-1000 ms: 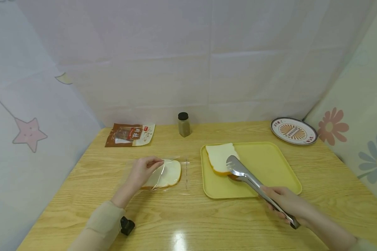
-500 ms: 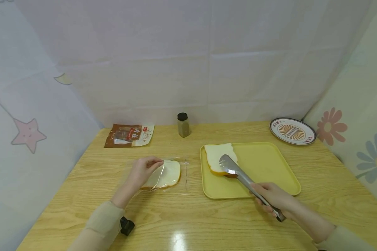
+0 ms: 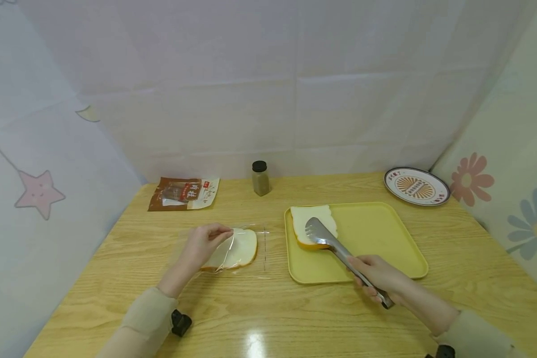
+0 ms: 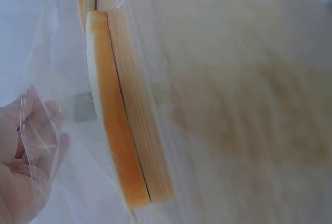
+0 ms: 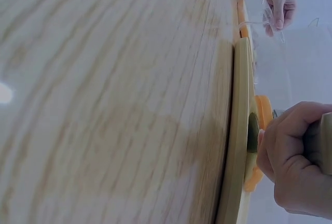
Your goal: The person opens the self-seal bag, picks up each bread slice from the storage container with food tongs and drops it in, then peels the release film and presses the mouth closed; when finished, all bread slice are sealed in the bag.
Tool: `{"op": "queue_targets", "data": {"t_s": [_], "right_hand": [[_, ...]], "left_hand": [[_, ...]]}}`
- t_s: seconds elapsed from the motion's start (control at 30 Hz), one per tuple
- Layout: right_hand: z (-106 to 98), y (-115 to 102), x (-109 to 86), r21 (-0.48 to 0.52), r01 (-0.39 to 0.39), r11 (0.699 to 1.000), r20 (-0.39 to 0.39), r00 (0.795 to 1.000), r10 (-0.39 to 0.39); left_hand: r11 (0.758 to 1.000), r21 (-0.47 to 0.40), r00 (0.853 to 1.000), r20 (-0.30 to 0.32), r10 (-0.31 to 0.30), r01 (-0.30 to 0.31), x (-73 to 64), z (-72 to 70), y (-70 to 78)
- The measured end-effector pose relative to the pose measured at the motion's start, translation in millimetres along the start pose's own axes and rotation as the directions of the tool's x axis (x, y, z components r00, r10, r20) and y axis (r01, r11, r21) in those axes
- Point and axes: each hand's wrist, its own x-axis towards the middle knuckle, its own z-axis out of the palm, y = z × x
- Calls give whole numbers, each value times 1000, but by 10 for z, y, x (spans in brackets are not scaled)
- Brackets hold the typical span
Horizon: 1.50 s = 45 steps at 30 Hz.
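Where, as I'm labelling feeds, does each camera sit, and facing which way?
Head: on the head, looking forward and down at yellow tray, metal tongs and bagged bread slice; left hand, right hand show.
Left wrist: on that wrist, facing that slice; left hand shows.
Right wrist: on that wrist, facing across the wooden table; both hands show.
Head and right wrist share the tray.

1. The right hand (image 3: 376,276) has moved left and forward.
2. The tongs (image 3: 335,244) reach farther across the bread slice (image 3: 316,212).
3. More of the right sleeve (image 3: 474,333) shows.
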Motion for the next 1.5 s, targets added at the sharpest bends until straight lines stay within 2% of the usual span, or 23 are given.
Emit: {"op": "queue_targets", "data": {"t_s": [0.2,0.4,0.73,0.93,1.2,1.4,1.5], "right_hand": [[-14,18,23,8,16,1000,16,1000,-16],[-125,51,-13,-41,6,999,-19,1000,-7],[-310,72,-91,-82,-40,996,-62,997,34],[-358,81,-97,-102,-11,995,-53,999,5],[-461,55,-94,-276,48,960,-83,994,-74],[-524,-15,-82,-291,50,955,-135,987,-93],[-555,-47,-79,-272,23,962,-158,985,-68]], "left_hand": [[1000,-21,1000,7,21,-21,-3,-5,-12],[998,-10,998,6,69,-69,-19,-13,-20],[997,-6,996,38,83,-83,-51,-43,-38],[995,16,994,49,99,-100,-63,-57,-49],[990,28,990,18,138,-138,-54,-44,-74],[986,29,986,5,167,-167,-56,-36,-92],[985,13,985,-10,173,-172,-56,-30,-98]]}}
